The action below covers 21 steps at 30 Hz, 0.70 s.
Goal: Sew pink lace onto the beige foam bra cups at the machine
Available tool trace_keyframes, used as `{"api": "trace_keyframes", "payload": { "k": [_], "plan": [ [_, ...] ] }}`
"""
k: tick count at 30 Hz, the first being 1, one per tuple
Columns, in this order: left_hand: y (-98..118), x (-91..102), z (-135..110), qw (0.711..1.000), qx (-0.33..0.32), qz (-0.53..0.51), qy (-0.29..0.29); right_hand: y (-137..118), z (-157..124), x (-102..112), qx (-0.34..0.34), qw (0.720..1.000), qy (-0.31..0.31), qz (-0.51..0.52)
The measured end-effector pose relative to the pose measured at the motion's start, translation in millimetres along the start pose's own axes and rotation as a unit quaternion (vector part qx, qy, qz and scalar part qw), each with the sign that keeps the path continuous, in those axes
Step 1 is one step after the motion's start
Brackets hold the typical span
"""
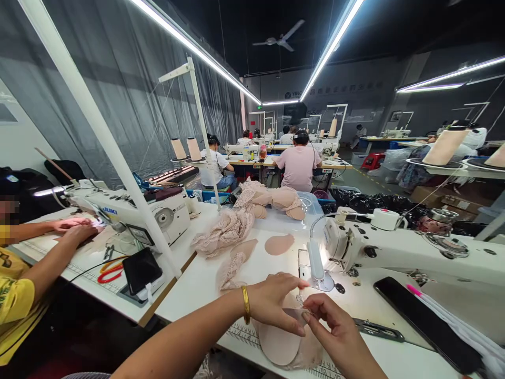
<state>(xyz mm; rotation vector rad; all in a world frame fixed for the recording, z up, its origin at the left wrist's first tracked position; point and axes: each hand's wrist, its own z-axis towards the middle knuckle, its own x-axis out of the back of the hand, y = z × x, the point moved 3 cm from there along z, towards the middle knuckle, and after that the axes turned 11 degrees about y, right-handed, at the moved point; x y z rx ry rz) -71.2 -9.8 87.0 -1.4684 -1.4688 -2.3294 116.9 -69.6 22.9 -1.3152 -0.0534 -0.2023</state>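
My left hand (pixel 274 302), a gold bangle at its wrist, lies over a beige bra cup (pixel 278 345) with thumb and fingers stretched apart. Thumb and forefinger of my right hand (pixel 333 326) pinch the cup's upper right edge, where thin lace fabric also hangs. Both hands are just in front of the needle area of a white sewing machine (pixel 398 247). Beyond them on the table lie a loose beige cup piece (pixel 279 244), a lace piece (pixel 232 271) and a heap of beige lace (pixel 226 229).
A black phone (pixel 426 321) and a dark metal tool (pixel 379 330) lie right of my hands. Beige lace cups (pixel 272 197) fill a clear plastic bin (pixel 311 210) behind the table. At left, a co-worker's hands (pixel 77 229) work at another machine (pixel 130 210), near a black-screened device (pixel 142 271).
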Motion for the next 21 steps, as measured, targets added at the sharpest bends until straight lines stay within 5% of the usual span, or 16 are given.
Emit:
{"api": "trace_keyframes", "payload": {
  "k": [3, 7, 11, 16, 21],
  "plan": [
    [-4, 10.2, 7, 0.993, 0.04, 0.028, -0.103, -14, -10, 2, 0.069, 0.995, 0.062, -0.031],
    [-5, 24.2, 6, 0.975, -0.077, 0.193, 0.072, -17, -10, 1, 0.197, 0.962, 0.129, -0.135],
    [-16, 7.0, -2, 0.897, -0.217, 0.365, 0.125, 3, 10, -1, 0.278, 0.927, 0.05, -0.247],
    [-23, -25.4, 12, 0.893, -0.271, 0.358, 0.024, 25, 37, 17, 0.317, 0.895, -0.05, -0.309],
    [-27, -45.5, 60, 0.882, -0.267, 0.389, -0.007, 23, 54, 47, 0.32, 0.879, -0.124, -0.329]
  ]
}}
